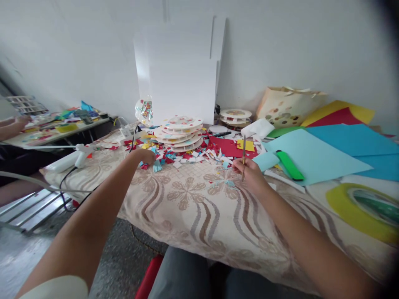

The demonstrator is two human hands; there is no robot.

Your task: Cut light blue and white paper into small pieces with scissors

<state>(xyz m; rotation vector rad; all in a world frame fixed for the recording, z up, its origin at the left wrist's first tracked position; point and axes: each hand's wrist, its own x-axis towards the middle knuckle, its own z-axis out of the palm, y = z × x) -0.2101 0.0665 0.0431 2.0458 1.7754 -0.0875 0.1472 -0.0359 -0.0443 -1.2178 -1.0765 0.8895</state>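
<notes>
My left hand (147,156) reaches into the loose paper scraps (179,158) left of a stack of white discs. Its fingertips are hidden, so I cannot see whether it holds anything. A light-blue fringed paper piece (157,166) lies just right of it. My right hand (247,169) is closed around a slim brown pointed stick-like tool (244,147), held upright; its exact kind is unclear. Small light-blue paper bits (230,183) lie on the cloth beside that hand. The disc stack (179,135) carries coloured paper pieces on top.
A white glue gun (82,155) with a cord rests at left. On the right lie coloured sheets (321,153), a green box cutter (289,165) and yellow tape (339,205). White boards (183,70) lean on the wall beside a paper bag (286,106). Another person's hand (18,123) shows far left.
</notes>
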